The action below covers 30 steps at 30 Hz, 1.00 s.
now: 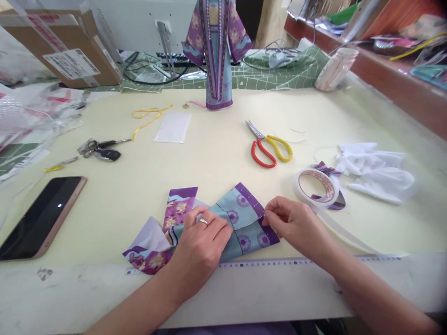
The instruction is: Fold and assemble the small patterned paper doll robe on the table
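A small doll robe (240, 214) in blue and purple, with round flower prints and a purple hem, lies on the table near the front edge. Its flowered sleeves spread to the left. My left hand (206, 237), with a ring on one finger, presses over the robe's middle, fingers bent and close together on the cloth. At the hem on the right, my right hand (284, 216) pinches the edge between thumb and forefinger. Those fingertips hide what exactly is between them. A matching robe on an upright doll figure (218, 60) stands at the back.
Red-and-yellow-handled scissors (267, 144), a tape roll (317, 188) and white cloth (377, 172) lie to the right. At left are a phone (42, 216), keys (101, 150) and yellow ribbon (148, 114). A ruler strip (258, 264) runs along the front; a cardboard box (63, 46) stands behind.
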Available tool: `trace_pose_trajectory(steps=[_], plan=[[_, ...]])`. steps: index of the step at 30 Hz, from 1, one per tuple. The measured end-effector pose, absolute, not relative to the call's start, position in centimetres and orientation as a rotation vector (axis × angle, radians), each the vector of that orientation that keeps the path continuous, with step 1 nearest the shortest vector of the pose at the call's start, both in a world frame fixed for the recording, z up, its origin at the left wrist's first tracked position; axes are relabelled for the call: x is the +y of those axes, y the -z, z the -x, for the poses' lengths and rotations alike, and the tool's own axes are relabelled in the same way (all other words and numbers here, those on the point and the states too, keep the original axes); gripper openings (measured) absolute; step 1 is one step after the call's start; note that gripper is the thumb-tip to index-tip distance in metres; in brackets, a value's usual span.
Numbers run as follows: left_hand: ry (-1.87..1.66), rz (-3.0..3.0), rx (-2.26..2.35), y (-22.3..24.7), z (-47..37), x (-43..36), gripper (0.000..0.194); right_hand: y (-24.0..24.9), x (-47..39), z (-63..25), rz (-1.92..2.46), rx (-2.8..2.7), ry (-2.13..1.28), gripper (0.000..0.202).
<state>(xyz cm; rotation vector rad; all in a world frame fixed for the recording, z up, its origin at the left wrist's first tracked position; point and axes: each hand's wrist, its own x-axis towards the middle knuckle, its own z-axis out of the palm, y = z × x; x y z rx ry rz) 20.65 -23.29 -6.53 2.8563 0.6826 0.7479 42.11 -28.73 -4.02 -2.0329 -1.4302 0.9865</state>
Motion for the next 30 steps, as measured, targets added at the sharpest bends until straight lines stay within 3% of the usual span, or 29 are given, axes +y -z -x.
trace_pose_trajectory(steps=[30], plan=[[-0.727, -2.904, 0.69, 7.31, -20.7, -23.12, 0.021, 4.16, -28.63, -42.12, 2.03, -1.448, -0.924, 0.01]])
